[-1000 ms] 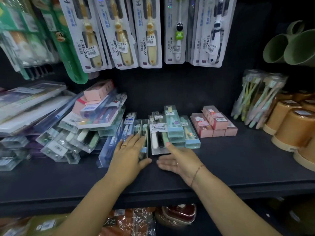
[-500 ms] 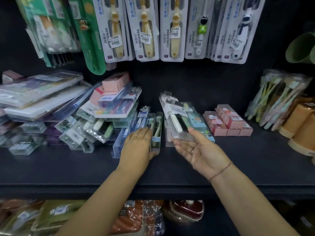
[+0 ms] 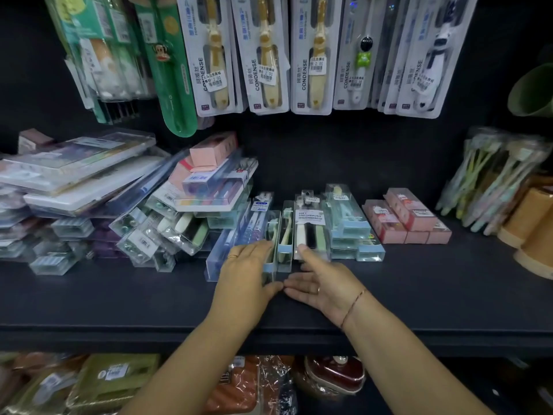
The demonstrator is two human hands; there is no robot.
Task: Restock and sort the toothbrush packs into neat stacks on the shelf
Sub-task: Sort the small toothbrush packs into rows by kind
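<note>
On the dark shelf (image 3: 419, 283), two narrow clear toothbrush packs (image 3: 285, 235) stand on edge side by side. My left hand (image 3: 248, 274) lies against their left side with straight fingers, thumb at the front end of the nearer one. To their right lies a flat clear pack labelled "soft toothbrush" (image 3: 309, 226). My right hand (image 3: 326, 283) is flat on the shelf in front of it, and one straight finger touches the pack's front end. A stack of blue-ended packs (image 3: 347, 226) sits just right of that.
An untidy pile of clear packs and pink boxes (image 3: 185, 211) fills the shelf's left. Small pink boxes (image 3: 410, 217) sit right of centre, with bagged toothbrushes (image 3: 490, 181) and tan cups (image 3: 532, 232) beyond. Carded toothbrushes (image 3: 263, 55) hang overhead.
Half a second ago my right hand held the soft toothbrush pack lifted and tilted. The pack now lies flat on the shelf and that hand has let go. My left hand stayed put.
</note>
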